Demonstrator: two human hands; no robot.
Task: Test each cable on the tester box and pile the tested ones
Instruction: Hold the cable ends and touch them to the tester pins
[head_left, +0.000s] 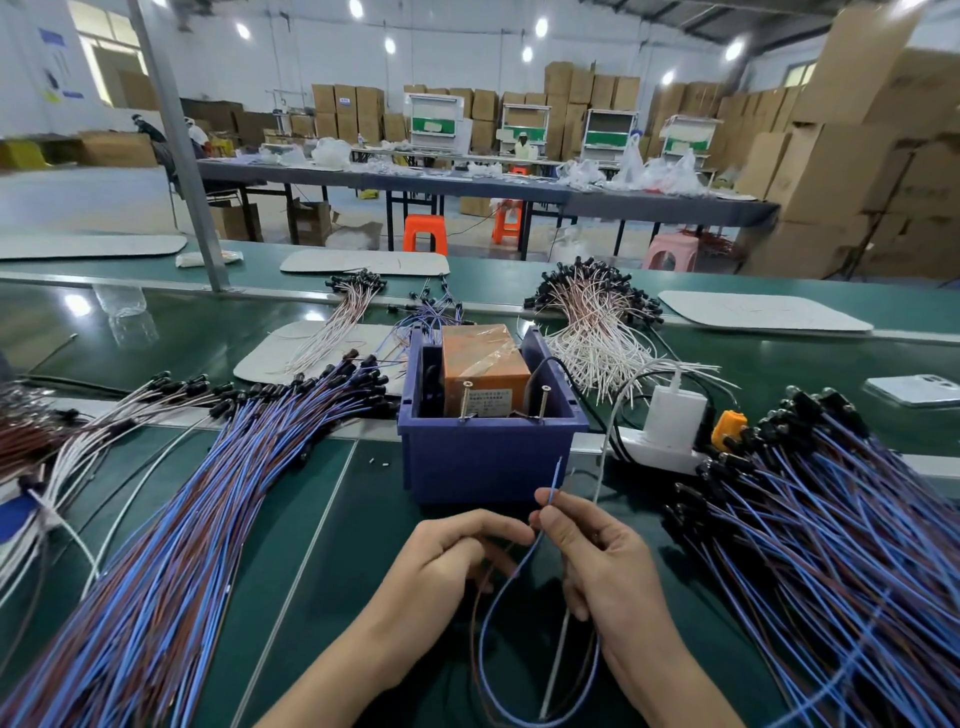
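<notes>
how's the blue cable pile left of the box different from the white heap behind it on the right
The blue cable pile has blue and brown wires lying nearly straight, fanned toward the near edge; the white heap has white and pinkish wires, curved and tangled. Both carry black ends.

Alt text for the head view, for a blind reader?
A right hand pinches the blue wire of a cable upright before the tester box; the left hand grips its brown wire. A left pile and a right pile of cables lie on the bench.
</notes>
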